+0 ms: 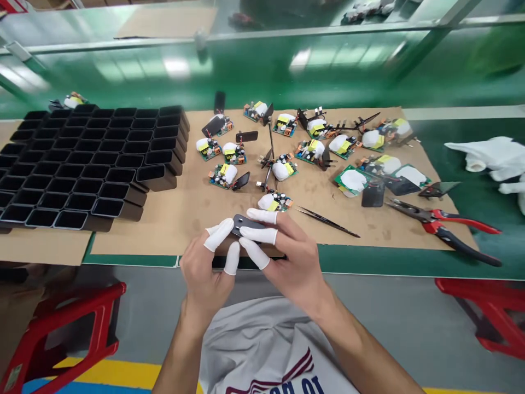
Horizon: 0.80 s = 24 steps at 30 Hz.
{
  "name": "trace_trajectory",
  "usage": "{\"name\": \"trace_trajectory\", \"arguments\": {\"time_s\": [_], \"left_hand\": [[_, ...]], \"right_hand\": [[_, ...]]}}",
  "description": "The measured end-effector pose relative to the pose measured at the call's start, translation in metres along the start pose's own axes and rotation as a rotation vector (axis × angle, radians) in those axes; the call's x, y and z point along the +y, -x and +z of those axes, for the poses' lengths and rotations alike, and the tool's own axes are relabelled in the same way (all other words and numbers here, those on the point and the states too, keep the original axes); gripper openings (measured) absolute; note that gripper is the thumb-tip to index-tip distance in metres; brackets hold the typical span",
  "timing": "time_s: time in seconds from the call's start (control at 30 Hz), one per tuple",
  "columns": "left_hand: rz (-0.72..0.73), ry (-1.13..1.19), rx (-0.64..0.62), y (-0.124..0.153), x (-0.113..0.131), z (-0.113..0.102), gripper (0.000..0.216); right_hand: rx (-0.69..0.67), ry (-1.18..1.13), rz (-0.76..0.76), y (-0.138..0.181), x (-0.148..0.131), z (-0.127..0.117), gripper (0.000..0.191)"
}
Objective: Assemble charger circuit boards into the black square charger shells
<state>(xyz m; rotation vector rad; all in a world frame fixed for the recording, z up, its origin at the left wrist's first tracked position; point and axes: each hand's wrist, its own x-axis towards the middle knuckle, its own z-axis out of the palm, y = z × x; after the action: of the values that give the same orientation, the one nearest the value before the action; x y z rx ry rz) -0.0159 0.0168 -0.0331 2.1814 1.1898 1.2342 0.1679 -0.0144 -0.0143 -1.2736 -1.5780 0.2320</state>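
Both my hands are at the table's front edge, with white finger cots on several fingertips. Between them is a small dark plastic plate [241, 223] with two shiny metal spots near its left end. My right hand [293, 254] grips the plate, its fingers covering much of it. My left hand [207, 268] pinches at the left end, index fingertip against the plate and thumb lower down. Below the plate shows a dark block-like part [220, 261], mostly hidden by fingers; I cannot tell whether they are joined. Just beyond lies a circuit board [275, 201] with a white blob.
Rows of black open-topped plastic housings [109, 191] fill the left. Several circuit boards with attached dark plates lie on the cardboard [184, 230]. Tweezers [328, 221] and red-handled pliers [443, 224] rest right, near white gloves [492, 158]. Red stools [82, 323] stand below.
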Motion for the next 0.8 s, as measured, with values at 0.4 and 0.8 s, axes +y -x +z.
{"name": "trace_trajectory", "arguments": {"time_s": [0.4,0.8], "left_hand": [[0.108,-0.037,-0.131,-0.008,0.002,-0.008,0.048],[0.069,-0.062,-0.23,-0.011,0.004,-0.012,0.047]], "right_hand": [[-0.181,0.177,-0.194,0.006,-0.011,-0.017,0.027],[-0.128,0.202,-0.188,0.015,-0.009,-0.011,0.047]]}}
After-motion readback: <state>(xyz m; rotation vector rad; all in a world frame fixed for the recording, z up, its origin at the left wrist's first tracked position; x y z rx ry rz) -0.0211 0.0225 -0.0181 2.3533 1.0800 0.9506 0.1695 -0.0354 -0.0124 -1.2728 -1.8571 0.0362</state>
